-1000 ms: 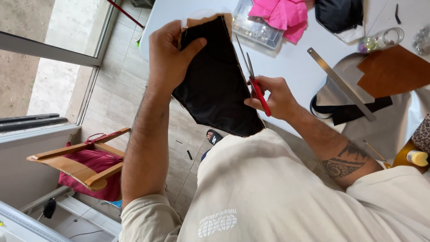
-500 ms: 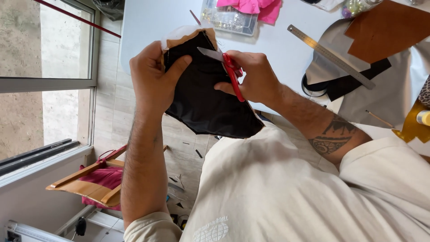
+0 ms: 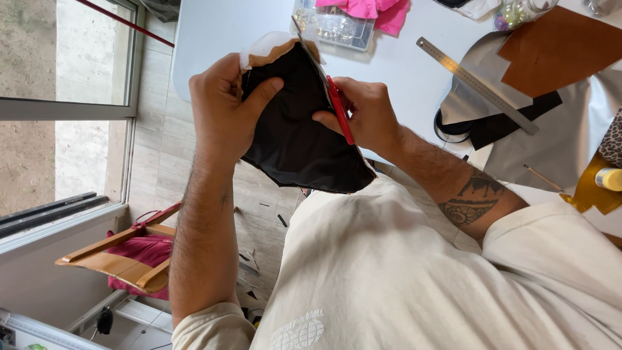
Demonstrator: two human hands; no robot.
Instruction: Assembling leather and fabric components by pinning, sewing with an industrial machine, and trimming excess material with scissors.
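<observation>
My left hand [image 3: 223,107] grips the left edge of a black fabric piece [image 3: 298,139] with a tan and white backing at its top, thumb pressed on the black face. My right hand [image 3: 366,113] holds red-handled scissors [image 3: 337,113] along the fabric's right edge, with the blades pointing up past the top corner. Both hands hold the piece up in front of my chest, above the near edge of the white table [image 3: 220,32].
On the table lie a metal ruler [image 3: 476,84], brown leather [image 3: 560,48], grey and black sheets [image 3: 512,126], a clear parts box [image 3: 334,26], pink cloth [image 3: 379,10] and a yellow bottle [image 3: 609,178]. A wooden chair with red cloth [image 3: 129,256] stands on the tiled floor at lower left.
The scissors have moved up along the fabric's right edge toward its top corner. Both hands and the fabric have stayed in front of my chest while the view shifted.
</observation>
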